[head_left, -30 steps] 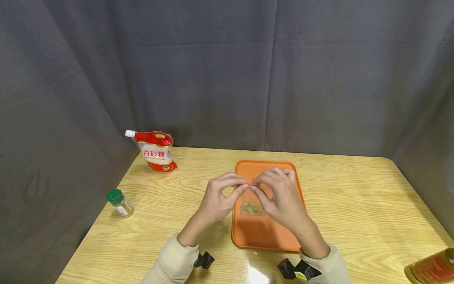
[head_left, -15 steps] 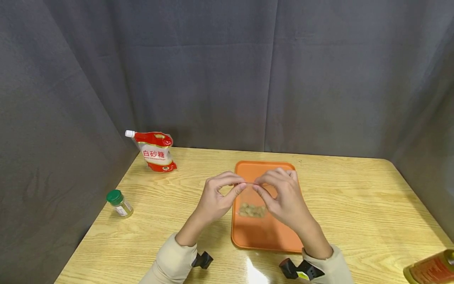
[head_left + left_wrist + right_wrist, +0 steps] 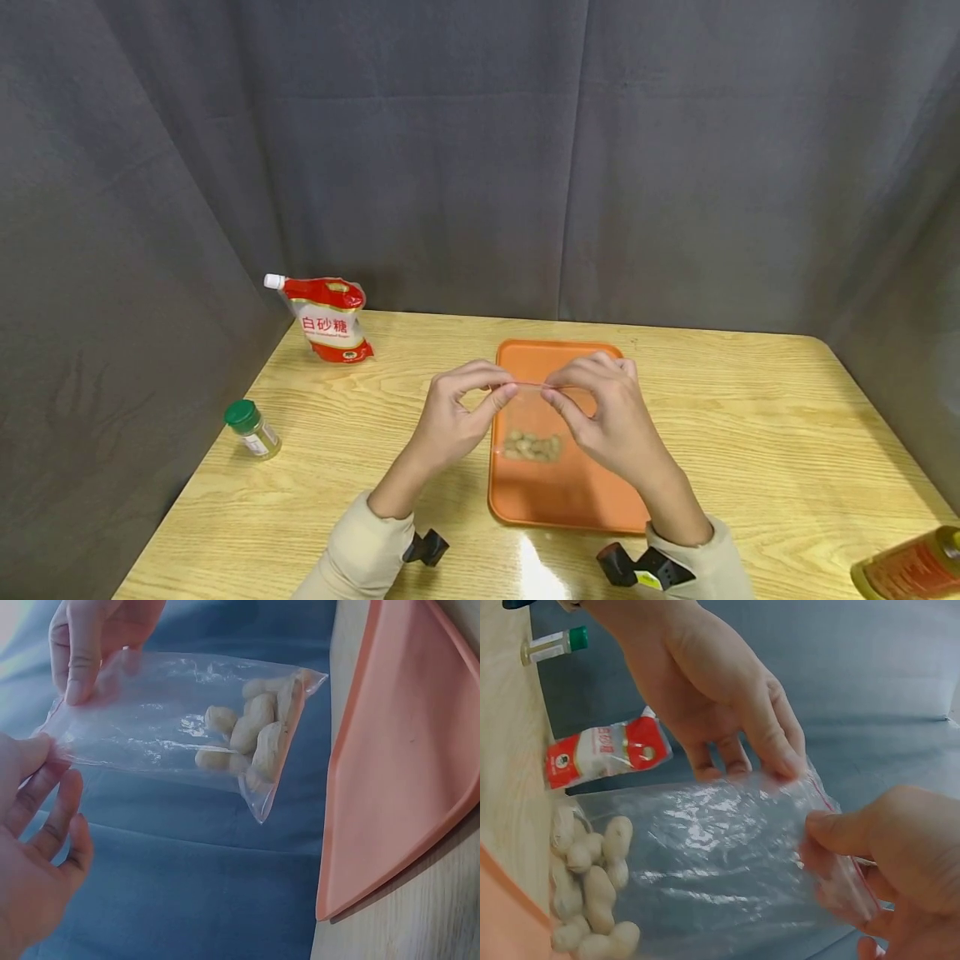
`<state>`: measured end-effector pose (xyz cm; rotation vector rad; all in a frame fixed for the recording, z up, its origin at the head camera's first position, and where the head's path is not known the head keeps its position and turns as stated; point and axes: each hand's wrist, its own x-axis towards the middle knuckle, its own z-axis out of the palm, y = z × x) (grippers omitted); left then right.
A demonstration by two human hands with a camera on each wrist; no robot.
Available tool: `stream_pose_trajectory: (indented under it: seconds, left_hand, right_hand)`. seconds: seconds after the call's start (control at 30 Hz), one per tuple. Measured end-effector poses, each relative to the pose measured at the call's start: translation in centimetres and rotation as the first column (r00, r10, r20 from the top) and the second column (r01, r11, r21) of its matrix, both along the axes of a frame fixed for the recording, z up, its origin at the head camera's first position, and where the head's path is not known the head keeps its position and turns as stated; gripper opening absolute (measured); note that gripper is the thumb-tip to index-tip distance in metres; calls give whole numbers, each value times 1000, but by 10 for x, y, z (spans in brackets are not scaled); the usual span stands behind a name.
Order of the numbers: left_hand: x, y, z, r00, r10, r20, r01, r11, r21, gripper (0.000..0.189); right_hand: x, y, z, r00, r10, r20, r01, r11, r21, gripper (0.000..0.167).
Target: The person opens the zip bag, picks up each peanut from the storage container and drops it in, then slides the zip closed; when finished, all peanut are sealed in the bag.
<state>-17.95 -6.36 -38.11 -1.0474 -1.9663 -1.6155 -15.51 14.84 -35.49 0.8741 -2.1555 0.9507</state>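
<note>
A clear zip-lock bag (image 3: 180, 712) with a red line along its mouth hangs between both hands, above the orange tray (image 3: 558, 500). Several unshelled peanuts (image 3: 604, 892) are gathered at its bottom. My left hand (image 3: 453, 417) pinches the bag's top edge on the left between thumb and fingers. On the right, my right hand (image 3: 611, 417) pinches the same edge, thumb toward me. A short stretch of the red-lined edge shows between the two sets of fingertips. In the left wrist view the bag's lower end is clear of the tray.
A red and white sugar pouch (image 3: 330, 321) with a white cap stands at the back left of the wooden table (image 3: 750, 433). Nearer on the left is a green-lidded spice jar (image 3: 255, 432). A bottle (image 3: 907, 562) cuts into the front right corner. Dark curtains hang behind.
My right hand has shifted to the right and my left hand slightly left, so the gap between the fingertips along the bag's edge has widened. Both hands keep their pinch.
</note>
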Motion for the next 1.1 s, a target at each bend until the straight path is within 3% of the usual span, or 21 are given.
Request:
stream_pose_trajectory:
  seconds: [0.4,0.57,1.1]
  left_hand:
    - [-1,-1,2,1000,5,2,-5,1000,22,9]
    - [-2,-1,2,1000,7,1,-7,999,36,8]
    - [-3,-4,3,1000,11,-7,-10,998,57,9]
  right_hand:
    - [1,5,3,1000,20,10,-19,1000,-21,15]
    - [0,8,3,999,4,43,-4,1000,-14,17]
    - [-2,18,5,999,-39,25,40,999,-21,17]
